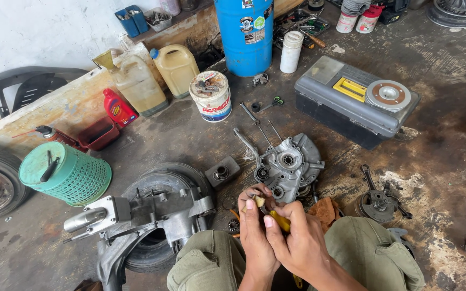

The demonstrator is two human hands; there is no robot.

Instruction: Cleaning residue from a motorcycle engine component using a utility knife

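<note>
The engine case (288, 164) lies on the floor (438, 178) mid-frame. The toolbox (354, 102) sits upper right of it, the basket (66, 173) far left, the drum (244, 35) at the top.

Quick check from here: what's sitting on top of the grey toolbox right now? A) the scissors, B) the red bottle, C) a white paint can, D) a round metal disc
D: a round metal disc lies on the lid of the grey toolbox; the scissors lie on the floor to its left.
</note>
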